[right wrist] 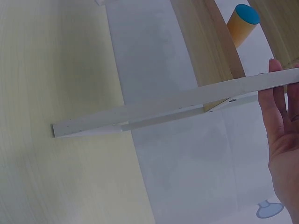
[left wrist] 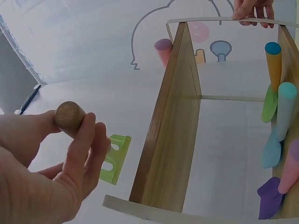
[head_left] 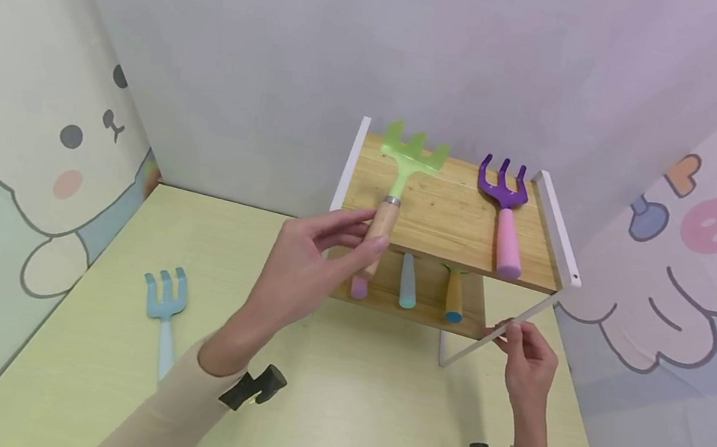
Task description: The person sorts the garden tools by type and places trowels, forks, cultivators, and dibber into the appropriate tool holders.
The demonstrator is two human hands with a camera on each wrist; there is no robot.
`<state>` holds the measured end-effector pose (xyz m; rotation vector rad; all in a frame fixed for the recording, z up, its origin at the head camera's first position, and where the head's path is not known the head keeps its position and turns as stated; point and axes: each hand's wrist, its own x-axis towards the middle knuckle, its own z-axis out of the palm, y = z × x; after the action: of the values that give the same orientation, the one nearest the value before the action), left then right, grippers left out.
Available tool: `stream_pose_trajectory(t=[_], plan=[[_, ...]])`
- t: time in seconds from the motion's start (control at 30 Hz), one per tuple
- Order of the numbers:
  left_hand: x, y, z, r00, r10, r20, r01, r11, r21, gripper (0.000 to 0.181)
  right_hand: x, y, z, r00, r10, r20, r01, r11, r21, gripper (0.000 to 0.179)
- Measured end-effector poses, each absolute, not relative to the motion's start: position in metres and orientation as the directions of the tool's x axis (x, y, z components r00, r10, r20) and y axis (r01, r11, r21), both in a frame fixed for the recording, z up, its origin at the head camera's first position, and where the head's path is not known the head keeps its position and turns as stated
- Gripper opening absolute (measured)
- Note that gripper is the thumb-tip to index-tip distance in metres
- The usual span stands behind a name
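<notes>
My left hand (head_left: 299, 269) pinches the wooden handle (head_left: 383, 221) of a green garden hand fork (head_left: 410, 155). The left wrist view shows this fork raised off the upper board (left wrist: 170, 126) of a two-tier shelf. Toward that board's right end lies a purple hand fork (head_left: 504, 191) with a pink handle (head_left: 509, 242). My right hand (head_left: 532, 365) grips the shelf's white side frame (head_left: 514, 322), thumb and fingers on it near the lower board (head_left: 418, 311). The right wrist view catches its fingers (right wrist: 271, 109) around the white bar.
On the lower tier lie several tools, among them ones with a light-blue handle (head_left: 408, 283), an orange handle (head_left: 454, 296) and a pink handle (left wrist: 290, 168). A light-blue hand fork (head_left: 166, 303) lies on the table (head_left: 336, 421) at left. Cartoon-printed walls surround the table.
</notes>
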<state>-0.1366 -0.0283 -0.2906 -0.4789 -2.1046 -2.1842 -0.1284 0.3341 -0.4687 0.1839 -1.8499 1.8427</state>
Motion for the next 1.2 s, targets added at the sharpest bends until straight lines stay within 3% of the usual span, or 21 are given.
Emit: stream_pose_trajectory(t=[1.2], plan=[[-0.178,0.031,-0.283,-0.982,0.136,0.133,0.147,0.094,0.985,0.042,-0.129,0.335,-0.471,-0.862,0.271,0.429,-0.419,0.097,-0.903,0.018]])
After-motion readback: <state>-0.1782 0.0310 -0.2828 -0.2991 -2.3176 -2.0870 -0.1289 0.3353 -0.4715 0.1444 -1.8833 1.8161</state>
